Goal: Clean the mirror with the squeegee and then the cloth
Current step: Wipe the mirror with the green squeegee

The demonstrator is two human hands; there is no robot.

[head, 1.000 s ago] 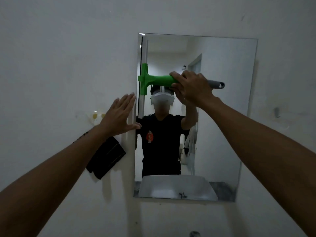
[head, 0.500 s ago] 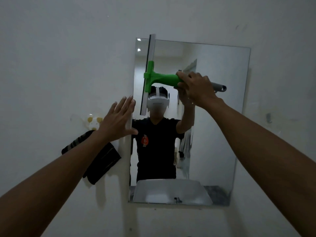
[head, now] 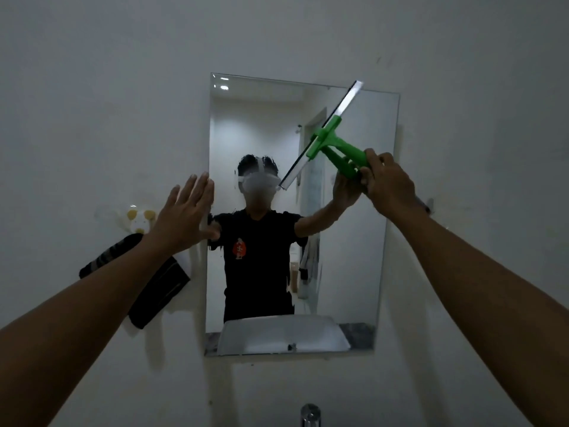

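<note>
A rectangular mirror [head: 354, 272] hangs on the white wall. My right hand [head: 388, 183] grips the handle of a green squeegee [head: 334, 144]; its blade lies tilted across the mirror's upper right, top end at the mirror's top edge. My left hand [head: 187, 214] is flat, fingers apart, against the wall at the mirror's left edge. A dark striped cloth [head: 157, 288] hangs on the wall to the left of the mirror, partly behind my left forearm.
A wall hook with yellow spots [head: 140, 220] holds the cloth. A chrome tap top [head: 309, 414] shows at the bottom edge. The mirror reflects a person, a white basin and a doorway. A small hook [head: 429, 204] sits right of the mirror.
My right hand has swept the squeegee from the mirror's left edge to its upper right, and the blade has tilted from upright to slanted. The left hand stays at the mirror's left edge.
</note>
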